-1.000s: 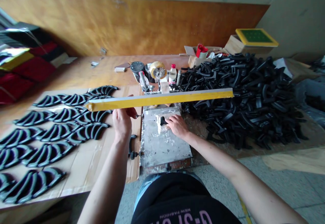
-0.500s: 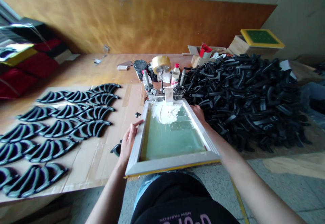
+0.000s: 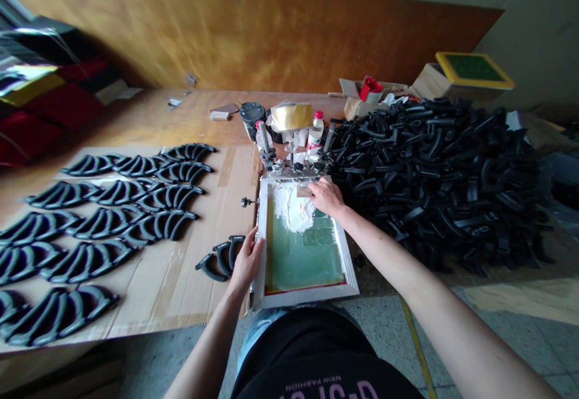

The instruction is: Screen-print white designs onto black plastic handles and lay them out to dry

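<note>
A silk-screen frame lies flat in front of me, its green mesh carrying thick white ink near the far end. My left hand holds the frame's left edge, fingers and thumb against its side. At the far right corner, my right hand is closed on a squeegee with a wooden handle over the ink; its blade is hidden. Beside my left hand are several black curved plastic handles. Behind the frame stands the metal hinge clamp.
Rows of black curved handles lie on cardboard to the left. A large heap of black handles fills the right side. Behind the clamp are a tape roll, a red-capped bottle and a dark tub.
The frame has come down flatter, its near edge shifting left. My right hand has left the frame's right side and taken hold of the squeegee. The handles near my left hand are more exposed.
</note>
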{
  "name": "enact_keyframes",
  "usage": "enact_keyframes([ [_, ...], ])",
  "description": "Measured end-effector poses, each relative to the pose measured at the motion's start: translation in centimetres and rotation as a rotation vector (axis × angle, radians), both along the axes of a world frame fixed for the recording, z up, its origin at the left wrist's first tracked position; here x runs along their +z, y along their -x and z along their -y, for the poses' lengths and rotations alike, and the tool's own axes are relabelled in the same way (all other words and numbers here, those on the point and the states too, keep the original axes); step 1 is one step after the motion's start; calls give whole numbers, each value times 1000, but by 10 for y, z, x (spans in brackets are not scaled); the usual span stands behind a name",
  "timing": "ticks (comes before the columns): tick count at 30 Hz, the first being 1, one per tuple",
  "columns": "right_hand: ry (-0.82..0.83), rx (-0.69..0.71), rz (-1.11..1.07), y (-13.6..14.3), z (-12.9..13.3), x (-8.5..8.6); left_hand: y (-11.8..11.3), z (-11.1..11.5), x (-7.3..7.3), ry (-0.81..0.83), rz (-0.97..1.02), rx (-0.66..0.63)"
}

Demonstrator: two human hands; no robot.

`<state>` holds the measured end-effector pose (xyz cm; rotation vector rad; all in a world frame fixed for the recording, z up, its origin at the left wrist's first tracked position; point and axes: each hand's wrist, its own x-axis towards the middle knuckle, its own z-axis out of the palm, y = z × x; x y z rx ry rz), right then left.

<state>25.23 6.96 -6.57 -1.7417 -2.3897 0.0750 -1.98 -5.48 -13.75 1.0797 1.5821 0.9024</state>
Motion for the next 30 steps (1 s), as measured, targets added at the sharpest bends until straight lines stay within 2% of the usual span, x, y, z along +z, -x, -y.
enact_keyframes([
  [3, -66, -5, 21, 4, 12, 0, -2, 1, 0, -19, 12, 11],
  [6, -120, -9, 6, 14, 9, 3, -2, 1, -1, -4, 28, -16],
  [10, -57, 64, 11, 26, -1, -2, -1, 0, -1, 10, 1, -52],
  [12, -37, 84, 19, 27, 2, -9, -1, 1, -1, 22, -12, -51],
  [14, -29, 202, 14, 22, 12, -12, -1, 1, -1, 33, -4, -52],
  [16, -2, 401, -7, 13, 24, -9, -1, 1, 0, 31, 5, -64],
  [18, 46, 571, -37, 3, 31, 0, -2, 0, 1, 30, 3, -71],
  [20, 107, 652, -57, -3, 32, 10, -2, 0, 3, 28, 4, -71],
  [23, 117, 593, -73, -3, 28, 15, -1, 1, 5, 24, 34, -53],
  [26, -1, 511, -81, 3, 35, 3, -1, 1, 8, 39, 62, -20],
  [28, -37, 543, -74, 3, 44, -6, -2, 1, 12, 52, 70, 8],
  [30, -16, 575, -85, 2, 46, -6, -4, 1, 18, 62, 73, 34],
])
